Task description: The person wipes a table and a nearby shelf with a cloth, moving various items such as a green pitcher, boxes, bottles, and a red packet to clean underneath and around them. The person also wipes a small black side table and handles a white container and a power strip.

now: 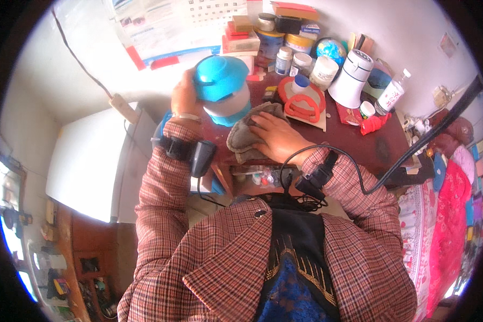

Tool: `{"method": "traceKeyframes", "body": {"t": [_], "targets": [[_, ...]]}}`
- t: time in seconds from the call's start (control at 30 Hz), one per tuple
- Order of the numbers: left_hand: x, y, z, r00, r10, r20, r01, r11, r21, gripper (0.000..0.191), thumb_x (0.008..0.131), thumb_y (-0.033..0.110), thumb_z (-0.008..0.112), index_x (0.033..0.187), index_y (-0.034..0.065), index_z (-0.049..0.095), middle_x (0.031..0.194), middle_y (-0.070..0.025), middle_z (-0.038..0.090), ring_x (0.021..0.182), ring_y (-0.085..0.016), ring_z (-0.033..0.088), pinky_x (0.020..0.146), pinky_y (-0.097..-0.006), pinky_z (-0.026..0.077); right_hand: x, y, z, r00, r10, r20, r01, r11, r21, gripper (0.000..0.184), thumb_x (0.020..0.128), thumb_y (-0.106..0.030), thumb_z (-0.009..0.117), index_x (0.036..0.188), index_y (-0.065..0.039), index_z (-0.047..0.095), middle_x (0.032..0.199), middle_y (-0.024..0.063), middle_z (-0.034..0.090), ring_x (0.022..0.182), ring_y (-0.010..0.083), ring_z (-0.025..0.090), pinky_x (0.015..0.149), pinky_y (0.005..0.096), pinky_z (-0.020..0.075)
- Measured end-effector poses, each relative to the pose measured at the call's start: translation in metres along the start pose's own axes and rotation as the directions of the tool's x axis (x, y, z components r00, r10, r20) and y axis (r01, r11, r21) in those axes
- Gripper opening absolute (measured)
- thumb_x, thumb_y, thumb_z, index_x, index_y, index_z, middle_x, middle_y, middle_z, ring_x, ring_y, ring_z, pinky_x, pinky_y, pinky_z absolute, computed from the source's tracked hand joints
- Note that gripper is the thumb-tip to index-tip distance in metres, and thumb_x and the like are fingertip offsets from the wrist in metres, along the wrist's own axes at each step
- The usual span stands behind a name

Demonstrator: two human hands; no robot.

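Observation:
My left hand [185, 94] grips the side of a blue-and-white container [227, 106] with a wide, domed blue lid. The container is near the left edge of the dark red tabletop [261, 90]; whether its base touches the wood I cannot tell. Just right of it, my right hand [279, 135] holds a thick, bunched grey cloth [243, 137] at the table's front edge, fingers spread over its top. Beyond the cloth lies an item with an orange-red handle [304, 108], and a small blue-capped container [300, 83] is on it.
White bottles [283, 60], a globe [331, 50], a white megaphone [352, 76] and a clear plastic bottle [392, 92] crowd the table's back. Stacked boxes [241, 42] stand by the wall. A white cabinet [92, 161] is left. A black cable [430, 135] crosses the right side.

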State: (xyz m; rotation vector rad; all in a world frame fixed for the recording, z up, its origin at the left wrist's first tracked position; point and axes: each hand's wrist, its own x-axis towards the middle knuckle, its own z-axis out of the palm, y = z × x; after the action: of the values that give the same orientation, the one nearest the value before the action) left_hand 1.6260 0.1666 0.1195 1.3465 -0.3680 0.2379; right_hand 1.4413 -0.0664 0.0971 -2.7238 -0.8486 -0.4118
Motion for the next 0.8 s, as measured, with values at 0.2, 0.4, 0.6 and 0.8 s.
{"method": "traceKeyframes", "body": {"t": [0.2, 0.4, 0.6, 0.8], "targets": [[0.028, -0.003, -0.022, 0.998, 0.064, 0.006, -0.064, 0.998, 0.014, 0.036, 0.091, 0.028, 0.063, 0.109, -0.0029, 0.060, 0.105, -0.0147, 0.064, 0.096, -0.026, 0.064, 0.087, -0.0399, 0.054, 0.017, -0.005, 0.004, 1.000, -0.016, 0.021, 0.016, 1.000, 0.002, 0.046, 0.087, -0.026, 0.065, 0.122, 0.003, 0.058, 0.139, 0.0200, 0.045, 0.131, 0.0394, 0.040, 0.106, 0.0462, 0.0382], [0.044, 0.037, -0.028, 0.996, 0.093, -0.014, -0.094, 0.994, -0.053, 0.032, 0.092, 0.025, 0.061, 0.108, -0.0026, 0.060, 0.102, -0.0131, 0.064, 0.097, -0.025, 0.063, 0.089, -0.0382, 0.053, 0.037, 0.002, 0.020, 0.999, -0.014, 0.035, 0.015, 0.999, -0.032, 0.052, 0.093, -0.038, 0.057, 0.128, 0.000, 0.056, 0.141, 0.0193, 0.045, 0.135, 0.0385, 0.037, 0.111, 0.0471, 0.0332], [0.024, 0.077, -0.035, 0.990, -0.081, 0.112, 0.132, 0.799, -0.587, 0.033, 0.089, 0.007, 0.064, 0.120, 0.0062, 0.053, 0.101, -0.0122, 0.065, 0.095, -0.021, 0.063, 0.082, -0.0328, 0.053, 0.076, 0.037, 0.044, 1.000, 0.002, 0.001, -0.002, 0.998, -0.057, 0.054, 0.094, -0.042, 0.050, 0.127, 0.001, 0.058, 0.141, 0.0221, 0.043, 0.133, 0.0402, 0.039, 0.110, 0.0487, 0.0338], [0.010, 0.075, -0.069, 0.990, 0.021, -0.142, -0.039, 0.992, -0.122, 0.031, 0.091, 0.025, 0.065, 0.111, 0.0003, 0.061, 0.105, -0.0111, 0.064, 0.096, -0.025, 0.064, 0.085, -0.0388, 0.057, 0.104, 0.062, 0.052, 0.997, 0.066, 0.039, -0.063, 0.995, -0.079, 0.059, 0.096, -0.046, 0.046, 0.132, -0.001, 0.055, 0.144, 0.0208, 0.043, 0.133, 0.0403, 0.039, 0.109, 0.0515, 0.0335]]}}
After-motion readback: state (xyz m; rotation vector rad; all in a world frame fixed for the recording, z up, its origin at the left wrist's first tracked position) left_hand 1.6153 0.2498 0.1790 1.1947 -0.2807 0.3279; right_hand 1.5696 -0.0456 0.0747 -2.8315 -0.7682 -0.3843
